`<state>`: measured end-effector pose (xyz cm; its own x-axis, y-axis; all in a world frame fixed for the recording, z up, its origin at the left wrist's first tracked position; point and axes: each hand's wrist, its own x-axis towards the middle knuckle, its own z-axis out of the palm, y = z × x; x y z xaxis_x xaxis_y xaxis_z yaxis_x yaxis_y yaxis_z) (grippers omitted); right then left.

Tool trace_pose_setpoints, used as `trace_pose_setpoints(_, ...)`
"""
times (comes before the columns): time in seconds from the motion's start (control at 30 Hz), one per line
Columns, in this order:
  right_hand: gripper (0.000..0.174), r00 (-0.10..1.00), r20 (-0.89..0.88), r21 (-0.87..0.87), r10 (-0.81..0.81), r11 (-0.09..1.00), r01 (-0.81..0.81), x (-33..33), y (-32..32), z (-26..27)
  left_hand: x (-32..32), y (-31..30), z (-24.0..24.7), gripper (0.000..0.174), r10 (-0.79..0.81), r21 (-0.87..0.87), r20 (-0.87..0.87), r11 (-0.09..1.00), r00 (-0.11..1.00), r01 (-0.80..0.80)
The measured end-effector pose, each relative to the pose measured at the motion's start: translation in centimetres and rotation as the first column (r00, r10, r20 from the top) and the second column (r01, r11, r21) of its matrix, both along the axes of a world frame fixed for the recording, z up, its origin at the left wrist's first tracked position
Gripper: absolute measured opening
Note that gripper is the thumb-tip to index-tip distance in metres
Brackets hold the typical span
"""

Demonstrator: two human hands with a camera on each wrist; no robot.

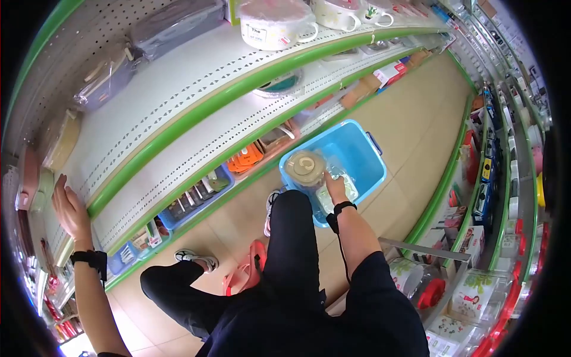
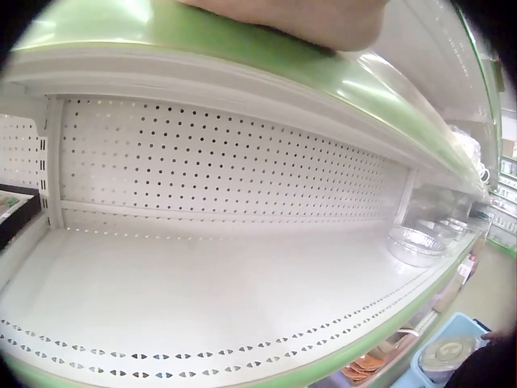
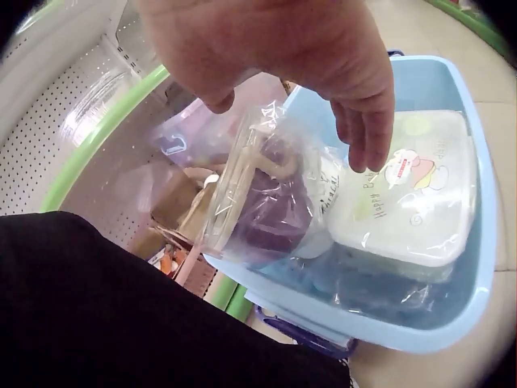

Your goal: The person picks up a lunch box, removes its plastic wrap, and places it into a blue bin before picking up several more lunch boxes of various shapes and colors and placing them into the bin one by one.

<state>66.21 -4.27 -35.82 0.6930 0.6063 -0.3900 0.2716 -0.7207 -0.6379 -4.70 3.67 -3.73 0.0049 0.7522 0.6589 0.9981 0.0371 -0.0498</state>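
My left hand [image 1: 72,213] rests on the green front edge of the upper shelf [image 1: 196,116], fingers extended; the left wrist view shows part of the hand [image 2: 307,20] above that edge. Over the blue basket [image 1: 369,156], my right hand [image 1: 337,189] is beside a wrapped round container [image 1: 305,167]. In the right wrist view, the thumb and fingers of my right hand [image 3: 287,113] are spread apart, above the tilted, clear-wrapped purple container [image 3: 279,202]. A white lidded box [image 3: 404,190] with a cartoon print lies in the basket, partly under the fingertips.
Wrapped mugs [image 1: 276,27] and lidded boxes [image 1: 104,80] stand on the upper shelf. Lower down are a blue tray of utensils [image 1: 196,196] and orange packets [image 1: 245,157]. A red-pink item [image 1: 247,271] lies on the floor near my feet. Stocked shelves [image 1: 476,238] and a metal bar [image 1: 425,249] are at right.
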Motion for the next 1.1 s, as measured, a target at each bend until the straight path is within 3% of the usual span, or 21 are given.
trace_pose_setpoints(0.13,0.099,0.999,-0.030,-0.017,-0.012,1.000,0.011,-0.5,-1.5,1.7,0.6,-0.1,0.3,0.035,-0.005,0.017,-0.003,1.000,1.000,0.005)
trace_pose_setpoints(0.23,0.098,0.996,-0.077,-0.075,0.048,0.996,-0.054,1.3,-1.8,-2.8,1.2,-0.3,0.5,0.036,0.015,0.010,0.021,1.000,1.000,-0.015)
trace_pose_setpoints(0.37,0.099,0.988,-0.140,-0.075,0.071,0.994,-0.082,0.0,-1.9,-3.9,1.8,-0.4,0.7,0.036,0.035,0.004,0.041,0.999,0.999,-0.035)
trace_pose_setpoints(0.47,0.099,0.986,-0.166,-0.032,0.031,0.999,-0.037,-1.8,-1.4,-3.9,1.2,-0.3,0.5,0.036,0.002,0.016,0.032,1.000,0.999,-0.002)
trace_pose_setpoints(0.5,0.099,0.991,-0.129,0.031,0.019,0.999,-0.015,-2.5,-1.4,-3.4,0.9,-0.2,0.2,0.036,-0.018,0.024,0.025,1.000,1.000,0.017)
trace_pose_setpoints(0.63,0.103,0.998,-0.036,0.013,-0.051,0.999,0.051,-3.2,0.3,-0.9,0.6,-0.1,0.2,0.035,-0.013,0.012,0.013,1.000,1.000,0.013)
trace_pose_setpoints(0.73,0.101,0.995,-0.021,0.155,-0.098,0.983,0.100,-1.6,1.5,-3.6,0.5,-0.3,0.2,0.035,-0.007,-0.016,0.025,1.000,1.000,0.007)
trace_pose_setpoints(0.97,0.101,0.986,-0.166,0.088,-0.020,0.995,0.035,2.6,3.3,-8.9,-1.8,-0.2,-0.6,0.039,-0.039,-0.058,0.082,0.997,0.996,0.044)
trace_pose_setpoints(1.03,0.098,0.954,-0.298,0.045,-0.024,0.998,0.040,3.3,3.4,-8.7,-1.8,-0.3,-0.4,0.040,-0.032,-0.078,0.110,0.996,0.993,0.040)
trace_pose_setpoints(1.1,0.097,0.944,-0.329,0.090,-0.034,0.994,0.067,3.1,3.3,-5.3,-1.8,-0.4,-0.3,0.041,-0.019,-0.092,0.122,0.995,0.992,0.030)
